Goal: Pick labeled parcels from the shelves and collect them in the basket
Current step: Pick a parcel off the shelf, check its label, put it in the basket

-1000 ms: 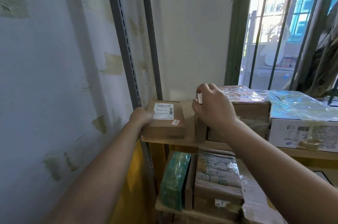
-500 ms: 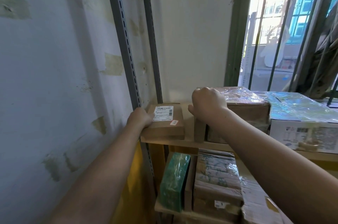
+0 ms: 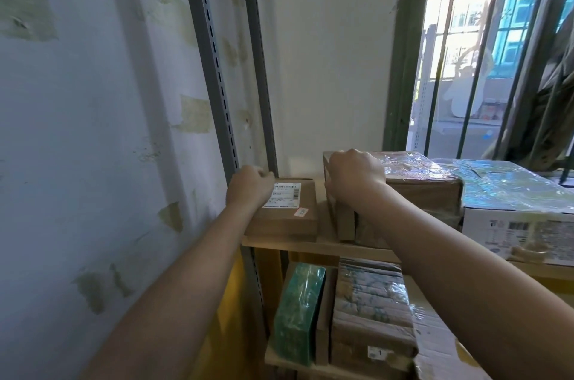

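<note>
Two hands are up on the top shelf [image 3: 310, 246] at once. The left hand [image 3: 248, 186] has its fingers curled over the far left corner of the parcel [image 3: 290, 218], their tips hidden behind it. The label [image 3: 284, 196] lies face up just right of the knuckles, so the grip looks meant to drag the parcel forward without covering the print. The right hand [image 3: 354, 173] hooks its fingers over the top edge of a slim box [image 3: 343, 223] standing on end, fingertips out of sight. That box stands against a wrapped box [image 3: 425, 190] just right of the wrist, so the hand is probably steadying it or prying it out. No basket is in sight.
</note>
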The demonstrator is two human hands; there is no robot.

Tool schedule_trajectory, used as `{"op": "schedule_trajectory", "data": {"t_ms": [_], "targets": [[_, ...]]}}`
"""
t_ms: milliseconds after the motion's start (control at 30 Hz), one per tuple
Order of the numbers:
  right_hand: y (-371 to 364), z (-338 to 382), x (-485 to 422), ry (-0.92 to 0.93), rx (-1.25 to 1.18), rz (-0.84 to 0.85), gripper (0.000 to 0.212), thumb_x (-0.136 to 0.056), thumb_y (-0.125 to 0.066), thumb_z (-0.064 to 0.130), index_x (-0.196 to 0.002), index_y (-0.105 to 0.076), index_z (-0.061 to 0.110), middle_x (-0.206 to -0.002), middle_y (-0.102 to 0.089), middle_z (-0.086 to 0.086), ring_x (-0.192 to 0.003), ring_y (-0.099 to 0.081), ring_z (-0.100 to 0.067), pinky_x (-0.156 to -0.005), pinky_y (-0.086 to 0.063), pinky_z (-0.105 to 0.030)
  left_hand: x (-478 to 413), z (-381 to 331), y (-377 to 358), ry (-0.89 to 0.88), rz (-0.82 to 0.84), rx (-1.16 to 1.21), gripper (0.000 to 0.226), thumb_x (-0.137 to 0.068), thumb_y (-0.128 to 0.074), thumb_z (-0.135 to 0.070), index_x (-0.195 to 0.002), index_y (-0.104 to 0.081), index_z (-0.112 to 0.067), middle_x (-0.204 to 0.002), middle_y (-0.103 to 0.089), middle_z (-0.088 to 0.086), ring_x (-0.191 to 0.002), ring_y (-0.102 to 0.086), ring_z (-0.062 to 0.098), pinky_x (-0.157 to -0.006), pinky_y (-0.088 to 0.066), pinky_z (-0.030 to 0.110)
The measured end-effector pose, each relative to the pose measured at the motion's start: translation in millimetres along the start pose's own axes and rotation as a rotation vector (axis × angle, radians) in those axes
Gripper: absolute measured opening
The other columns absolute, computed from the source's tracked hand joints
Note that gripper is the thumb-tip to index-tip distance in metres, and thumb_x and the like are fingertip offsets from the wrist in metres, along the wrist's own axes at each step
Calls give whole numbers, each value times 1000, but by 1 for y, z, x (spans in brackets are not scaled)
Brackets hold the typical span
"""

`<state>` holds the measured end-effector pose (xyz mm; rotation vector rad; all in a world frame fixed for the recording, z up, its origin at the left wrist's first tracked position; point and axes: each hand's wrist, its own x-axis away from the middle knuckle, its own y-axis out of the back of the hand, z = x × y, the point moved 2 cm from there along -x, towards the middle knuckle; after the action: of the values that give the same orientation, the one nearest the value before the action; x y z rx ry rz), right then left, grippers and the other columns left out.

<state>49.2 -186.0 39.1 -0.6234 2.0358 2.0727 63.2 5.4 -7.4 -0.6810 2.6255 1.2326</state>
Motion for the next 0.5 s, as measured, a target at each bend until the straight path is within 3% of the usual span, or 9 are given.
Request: {"op": "schedule_trajectory", "data": {"t_ms": [100, 167, 267, 367, 500], "targets": [[12, -7, -4, -45, -158, -90, 17, -91, -61, 22, -102, -65, 10, -99, -68, -10, -93, -65, -33, -66, -44, -32, 3, -22, 6, -37, 62, 166, 27, -99, -52, -29, -105, -73, -14, -91, -71, 2, -74, -60, 13, -61, -42, 23], [22, -16, -8, -91, -294, -184, 21, -89, -60, 26, -99, -63, 8, -95, -68, -11, -88, -67, -34, -68, -53, -35, 7, -33, 7, -22, 138, 281, 20, -96, -53, -30, -96, -69, -19, -80, -65, 3, -70, -58, 18, -64, -41, 24], [34, -31, -7, -137, -548, -329, 27, -88, -59, 28, -105, -65, 8, -94, -71, -7, -77, -66, -25, -60, -55, -29, 13, -50, 4, 12, 226, 472, 15, -95, -53, -34, -84, -56, -23, -89, -58, 7, -84, -57, 23, -79, -47, 33], [36, -43, 0, -215, -776, -342, 35, -90, -60, 31, -116, -69, 11, -102, -71, 0, -82, -60, -15, -57, -38, -16, 18, -67, 4, 56, 288, 553, 19, -99, -49, -38, -103, -61, -23, -109, -64, 1, -105, -61, 22, -97, -52, 42], [21, -47, 8, -257, -1130, -277, 33, -92, -62, 32, -117, -70, 12, -101, -72, 4, -96, -66, -14, -77, -49, -25, 15, -72, 4, 147, 282, 848, 32, -99, -51, -35, -125, -60, -20, -108, -75, 1, -101, -71, 21, -92, -56, 49]]}}
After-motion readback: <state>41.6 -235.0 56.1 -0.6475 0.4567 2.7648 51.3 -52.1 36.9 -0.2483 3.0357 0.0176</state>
